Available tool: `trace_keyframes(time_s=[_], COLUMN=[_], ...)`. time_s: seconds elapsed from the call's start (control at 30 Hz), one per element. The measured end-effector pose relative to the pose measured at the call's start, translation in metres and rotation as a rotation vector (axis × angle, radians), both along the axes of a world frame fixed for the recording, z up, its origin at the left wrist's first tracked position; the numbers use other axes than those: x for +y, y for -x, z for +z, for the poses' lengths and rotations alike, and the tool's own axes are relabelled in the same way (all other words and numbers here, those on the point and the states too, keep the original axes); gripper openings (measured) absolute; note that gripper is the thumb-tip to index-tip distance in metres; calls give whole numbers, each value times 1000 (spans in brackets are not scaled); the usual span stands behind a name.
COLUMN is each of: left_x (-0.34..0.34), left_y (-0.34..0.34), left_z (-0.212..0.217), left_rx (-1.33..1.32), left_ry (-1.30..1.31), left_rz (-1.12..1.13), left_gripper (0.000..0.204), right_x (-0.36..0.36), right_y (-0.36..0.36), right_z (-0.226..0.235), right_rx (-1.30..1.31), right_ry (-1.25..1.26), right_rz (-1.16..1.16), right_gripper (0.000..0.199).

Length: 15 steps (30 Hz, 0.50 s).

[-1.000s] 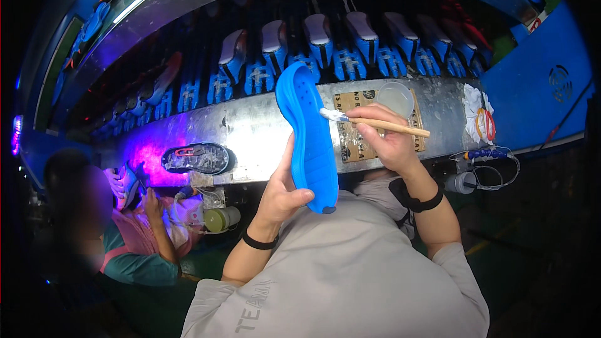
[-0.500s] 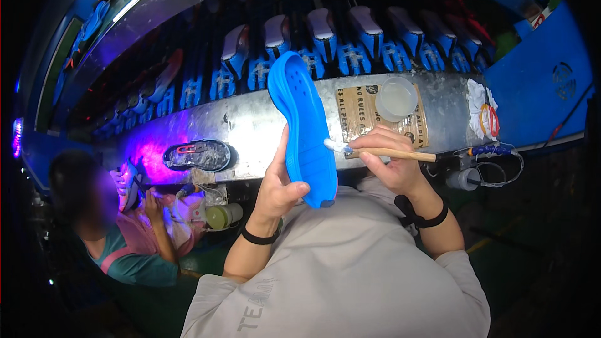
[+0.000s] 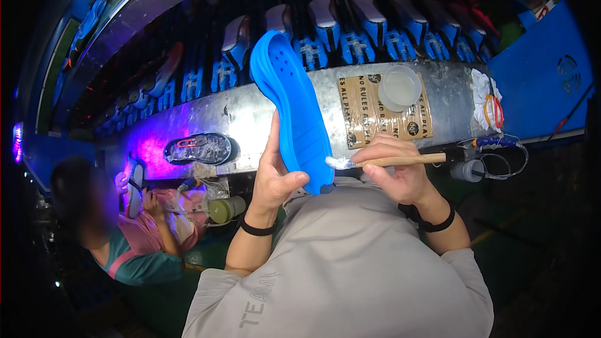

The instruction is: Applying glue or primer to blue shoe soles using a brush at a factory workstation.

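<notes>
My left hand (image 3: pixel 273 178) grips a blue shoe sole (image 3: pixel 300 119) near its lower end, with the thumb over the edge. The sole is tilted, its hollow inner side facing up and a row of small holes near the far end. Between the fingers and thumb of my right hand (image 3: pixel 394 169) is a wooden-handled brush (image 3: pixel 407 160). Its white, wet-looking bristles are at the sole's right edge, close to the lower end; whether they touch cannot be made out. Beyond my right hand, a clear plastic cup (image 3: pixel 400 89) of whitish liquid stands on a piece of cardboard (image 3: pixel 363 126).
A metal bench (image 3: pixel 250 112) runs across, with a dark shoe sole (image 3: pixel 198 150) on its left. A row of shoe lasts (image 3: pixel 325 15) on blue holders stands behind. At right lie a white cloth (image 3: pixel 482 97) and a coiled hose (image 3: pixel 501 144). A co-worker (image 3: pixel 138 244) sits at left.
The sole has moved slightly left and away from me. My right hand and the brush have shifted a little right and toward me. The co-worker's hands and shoe have moved.
</notes>
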<state>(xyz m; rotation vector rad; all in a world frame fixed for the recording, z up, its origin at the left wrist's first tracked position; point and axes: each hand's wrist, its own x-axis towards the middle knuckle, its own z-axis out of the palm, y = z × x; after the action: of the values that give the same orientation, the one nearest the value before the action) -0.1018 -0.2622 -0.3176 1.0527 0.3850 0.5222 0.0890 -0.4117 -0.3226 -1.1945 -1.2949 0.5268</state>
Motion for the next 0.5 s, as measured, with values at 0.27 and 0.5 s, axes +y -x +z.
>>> trace_keyframes(time_s=[0.27,0.5], left_x=[21,24], left_y=[4,35], left_z=[-8,5], left_rx=[-29,-81], left_ry=[-82,355], left_rz=[-1,-234], left_gripper=[122,103], right_x=[-11,-27], right_y=[-17,-87], right_z=[-19,-114], right_rx=[438,373], right_ry=[-68,-91], right_rz=[-233,-938], right_gripper=[22,31])
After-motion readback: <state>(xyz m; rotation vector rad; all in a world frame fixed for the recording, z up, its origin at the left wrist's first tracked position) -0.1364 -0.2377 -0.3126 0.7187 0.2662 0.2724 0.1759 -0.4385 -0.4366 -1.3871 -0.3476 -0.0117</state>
